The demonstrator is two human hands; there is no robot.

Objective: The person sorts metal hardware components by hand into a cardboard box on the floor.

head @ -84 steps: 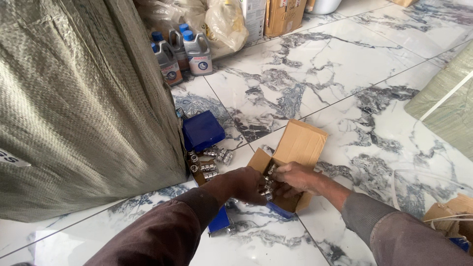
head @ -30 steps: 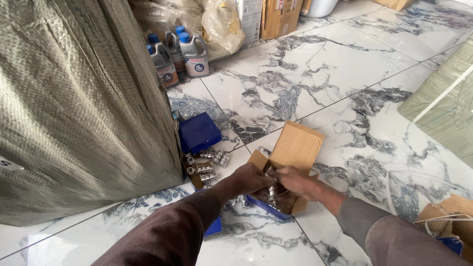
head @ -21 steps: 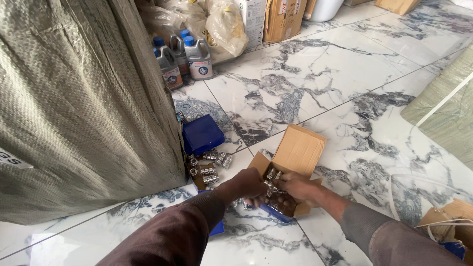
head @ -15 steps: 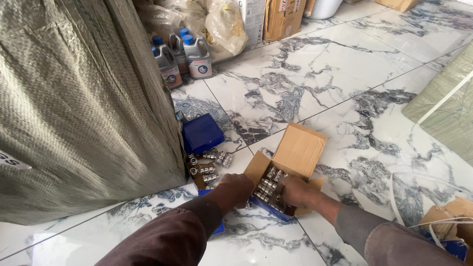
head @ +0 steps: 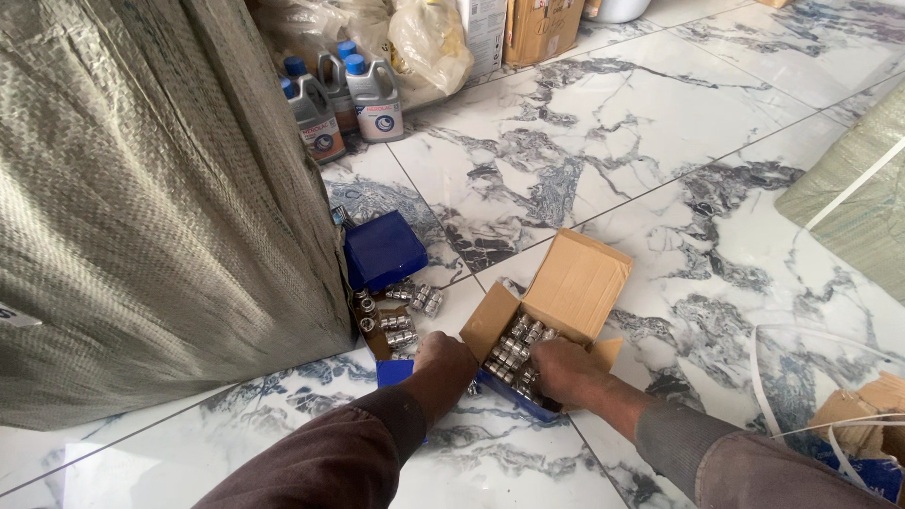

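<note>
Head view: hands (left (head: 445,358), right (head: 564,369)) flank cardboard box (head: 556,306); metal fittings (head: 514,347) inside

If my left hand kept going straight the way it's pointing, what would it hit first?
Probably the near flap of the open cardboard box, then the shiny metal fittings packed inside. The left hand points up and right at it, though depth is hard to judge.

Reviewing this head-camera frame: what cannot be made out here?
- Left hand: fingers curl under, so any grip is hidden.
- Right hand: fingertips buried in the cardboard box; any grip unclear.
- Metal parts: too small to tell their kind or count.
- Woven sack: cut off by the left and top edges.
- Jugs: labels too small.
</note>
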